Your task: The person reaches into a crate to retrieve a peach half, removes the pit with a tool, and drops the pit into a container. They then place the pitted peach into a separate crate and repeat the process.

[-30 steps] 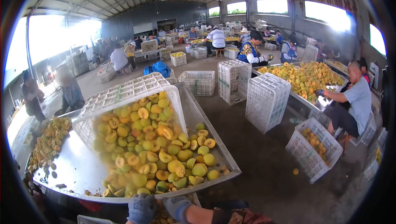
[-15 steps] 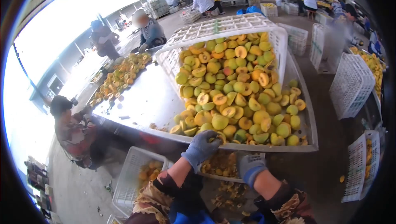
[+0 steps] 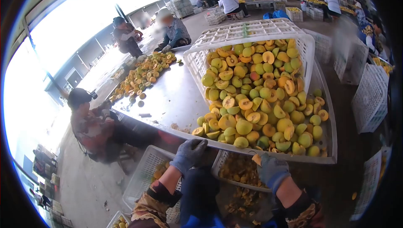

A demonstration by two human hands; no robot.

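Note:
Halved yellow-green peaches spill from a tipped white crate onto a metal table. My left hand, in a grey-blue knit glove, is at the table's front edge with its fingers curled; what they hold, if anything, is hidden. Lower right, my right hand, gloved alike, is closed on a small orange-tan piece, which looks like peach flesh. Beneath that hand, a shallow white bin contains brownish-orange scraps. Left of my knees stands a white crate with peach pieces inside.
Another peach pile lies at the table's far left. Around that end are a seated person in a dark cap and a person in checked sleeves. White crates stand at right. Scraps litter the floor.
My left hand has moved left and down, away from the peach half at its fingertips. My right hand has shifted slightly right, and an orange-tan piece now shows in it. The view has turned left.

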